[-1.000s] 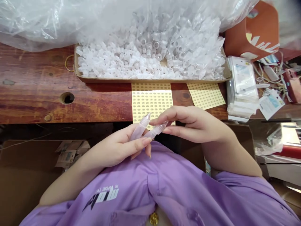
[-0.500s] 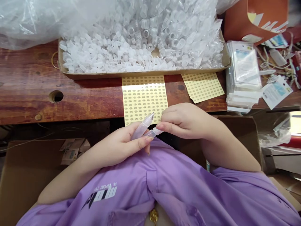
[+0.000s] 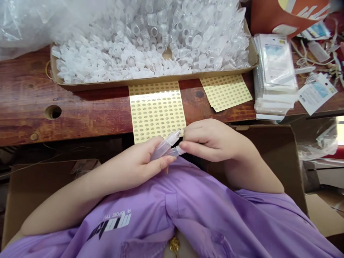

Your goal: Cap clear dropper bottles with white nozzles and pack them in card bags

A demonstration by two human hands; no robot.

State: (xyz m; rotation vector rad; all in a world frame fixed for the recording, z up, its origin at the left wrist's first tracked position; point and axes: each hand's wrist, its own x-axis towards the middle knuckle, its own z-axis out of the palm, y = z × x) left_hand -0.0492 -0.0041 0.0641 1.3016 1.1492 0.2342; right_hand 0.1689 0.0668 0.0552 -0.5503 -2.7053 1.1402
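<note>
Right hand (image 3: 215, 141) has closed on the tip end of the lower slim frosted-plastic vial (image 3: 174, 152)

A second ago its fingers stood parted; now they are bunched around that end, hiding what they cover. Opposite, the left hand (image 3: 146, 157) pinches the vial's body under its thumb, along with an upper frosted-plastic vial with a clear ridged conical top (image 3: 162, 147). Both slant up and rightward, fanned slightly apart; the upper tip stands just beside the right knuckles.

Both hands are just off the front edge of the reddish-brown wooden worktop (image 3: 107, 111), where a yellow sticker sheet (image 3: 157, 111) overhangs. Room opens rightward, above a brown cardboard box (image 3: 285, 154); the purple shirt (image 3: 150, 208) limits the near side.
</note>
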